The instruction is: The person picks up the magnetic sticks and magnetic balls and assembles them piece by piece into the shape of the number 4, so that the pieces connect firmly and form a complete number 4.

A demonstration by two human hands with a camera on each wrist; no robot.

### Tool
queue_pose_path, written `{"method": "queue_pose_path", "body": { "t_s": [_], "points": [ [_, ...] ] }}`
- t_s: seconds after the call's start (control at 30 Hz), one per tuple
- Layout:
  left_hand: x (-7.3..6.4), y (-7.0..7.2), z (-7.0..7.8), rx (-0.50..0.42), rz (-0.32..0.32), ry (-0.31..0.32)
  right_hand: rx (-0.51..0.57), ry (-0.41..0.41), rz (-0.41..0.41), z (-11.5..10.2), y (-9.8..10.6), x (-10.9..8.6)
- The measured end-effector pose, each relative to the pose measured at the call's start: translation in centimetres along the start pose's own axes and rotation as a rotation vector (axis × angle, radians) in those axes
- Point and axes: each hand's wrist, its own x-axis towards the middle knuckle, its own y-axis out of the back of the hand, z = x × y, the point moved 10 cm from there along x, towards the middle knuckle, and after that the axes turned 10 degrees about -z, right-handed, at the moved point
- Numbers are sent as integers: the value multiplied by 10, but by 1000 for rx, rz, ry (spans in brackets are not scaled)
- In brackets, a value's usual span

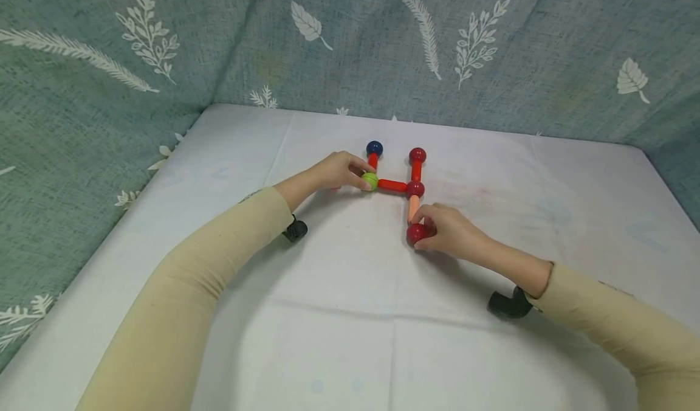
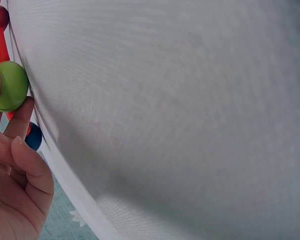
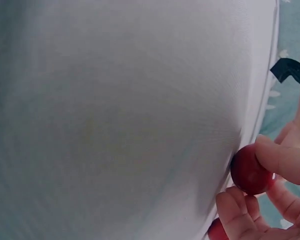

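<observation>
My left hand [image 1: 343, 170] pinches a green ball [image 1: 370, 182] between thumb and fingers. One red rod [image 1: 373, 162] runs from that ball to a dark blue ball [image 1: 374, 148] behind it. A second red rod [image 1: 392, 186] joins the green ball to a middle red ball [image 1: 415, 189]. From there another red rod [image 1: 417, 171] leads to a far red ball [image 1: 417, 155]. A peach rod [image 1: 413, 208] points toward the near red ball [image 1: 417, 234], which my right hand [image 1: 449, 233] grips; fingers hide where they meet. A reddish tip [image 1: 336, 188] shows beneath the left hand.
Everything lies on a table with a white cloth [image 1: 328, 314]. Behind and to the left hangs a green-blue leaf-patterned curtain [image 1: 350, 46]. Black wrist-camera mounts [image 1: 510, 304] stick out below both beige sleeves [image 1: 219, 259].
</observation>
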Motion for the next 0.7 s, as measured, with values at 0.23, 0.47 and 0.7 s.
{"method": "queue_pose_path", "body": {
  "t_s": [0.23,0.47,0.7],
  "points": [
    [1,0,0,-1,-2,4,-31,4,18,-2,2,2],
    [0,1,0,-1,1,1,-51,12,33,-4,3,2],
    [0,-1,-2,-4,2,8,-32,15,30,-6,2,3]
  ]
}}
